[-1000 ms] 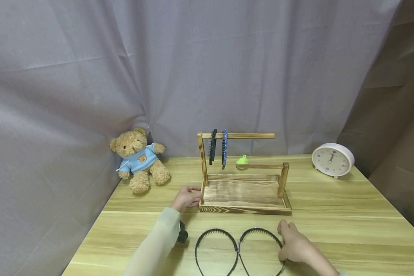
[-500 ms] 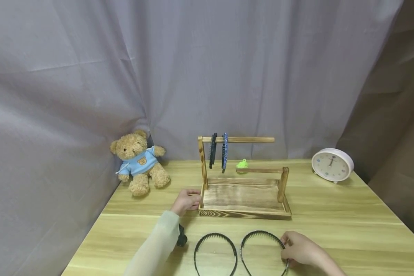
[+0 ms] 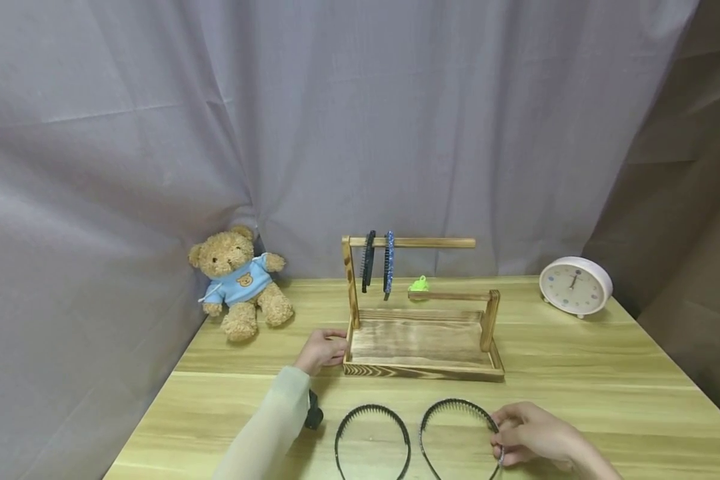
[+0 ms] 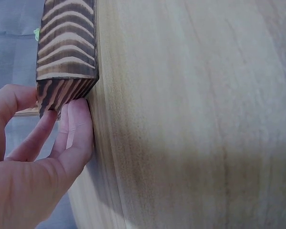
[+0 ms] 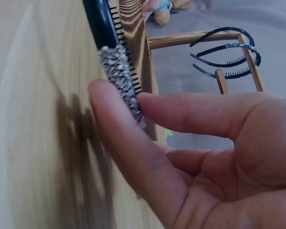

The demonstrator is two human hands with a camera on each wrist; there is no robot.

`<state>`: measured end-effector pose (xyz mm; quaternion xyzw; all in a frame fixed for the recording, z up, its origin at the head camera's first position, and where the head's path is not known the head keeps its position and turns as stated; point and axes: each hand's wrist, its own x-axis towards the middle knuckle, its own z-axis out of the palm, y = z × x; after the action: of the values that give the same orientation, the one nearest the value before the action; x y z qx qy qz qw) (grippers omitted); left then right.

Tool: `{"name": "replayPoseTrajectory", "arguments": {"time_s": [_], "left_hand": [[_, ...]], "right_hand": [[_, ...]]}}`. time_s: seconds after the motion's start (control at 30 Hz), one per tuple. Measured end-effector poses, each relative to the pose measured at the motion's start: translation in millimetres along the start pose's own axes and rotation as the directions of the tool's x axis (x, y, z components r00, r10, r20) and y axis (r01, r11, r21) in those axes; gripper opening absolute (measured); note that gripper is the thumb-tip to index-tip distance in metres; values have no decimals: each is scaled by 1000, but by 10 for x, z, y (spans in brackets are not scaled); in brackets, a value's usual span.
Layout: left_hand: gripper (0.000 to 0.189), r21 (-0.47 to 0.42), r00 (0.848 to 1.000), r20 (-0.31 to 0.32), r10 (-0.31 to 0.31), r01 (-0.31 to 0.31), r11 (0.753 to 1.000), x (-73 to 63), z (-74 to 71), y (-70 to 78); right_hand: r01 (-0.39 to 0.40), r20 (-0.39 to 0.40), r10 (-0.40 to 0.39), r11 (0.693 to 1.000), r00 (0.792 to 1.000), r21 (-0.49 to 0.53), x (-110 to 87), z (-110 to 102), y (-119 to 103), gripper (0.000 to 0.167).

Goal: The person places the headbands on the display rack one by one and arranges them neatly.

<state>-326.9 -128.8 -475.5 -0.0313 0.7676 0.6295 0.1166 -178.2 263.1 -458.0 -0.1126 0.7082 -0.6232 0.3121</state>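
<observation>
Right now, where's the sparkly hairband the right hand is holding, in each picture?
Head view: the hairband is at the bottom, right of centre, in the right hand.
Left wrist view: not in it.
Right wrist view: upper part, left of centre.
Shared landmark: the wooden rack, below centre in the head view, top left in the left wrist's, behind the hairband in the right wrist's.

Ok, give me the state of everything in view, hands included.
Right hand: pinching silvery headband
Silvery headband: held by one side
Left hand: holding wooden rack's end
Wooden rack: upright on table
Blue headband: hanging on upper bar
Black headband: hanging beside it
Loose headband: lying on table
Clock: standing
Teddy bear: sitting
Green item: partly hidden
Curtain: hanging
</observation>
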Motion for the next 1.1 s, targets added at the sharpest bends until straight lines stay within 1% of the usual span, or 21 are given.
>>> {"name": "replayPoseTrajectory", "arguments": {"time_s": [0.17,0.47,0.5,0.7,0.73,0.9,1.0,1.1], "left_hand": [[41,-5,1000,-6,1,-1,1000,-8,3,2],[40,4,1000,-8,-8,8,1000,-15,-1,22],[41,6,1000,-8,-7,8,1000,-46,1,53],[40,12,1000,-7,-6,6,1000,-25,-1,49],[39,10,1000,-10,-7,7,1000,10,-4,18],[39,6,1000,-10,-7,7,1000,17,-1,9],[39,2,1000,-7,-7,7,1000,21,0,4],[39,-4,1000,-6,-5,5,1000,28,0,0]], "right_hand": [[26,-13,-26,1000,1000,-3,11,-24,6,45],[71,-52,-71,997,996,-7,24,1,-7,50],[76,-58,-76,997,995,-7,24,4,-10,49],[116,-100,-117,993,988,-15,40,25,-5,49],[124,-107,-125,992,986,-16,48,34,-4,52],[175,-157,-180,983,971,-47,84,76,-10,63],[194,-215,-203,979,955,-66,99,107,-26,64],[192,-278,-205,979,938,-74,113,140,-49,62]]}}
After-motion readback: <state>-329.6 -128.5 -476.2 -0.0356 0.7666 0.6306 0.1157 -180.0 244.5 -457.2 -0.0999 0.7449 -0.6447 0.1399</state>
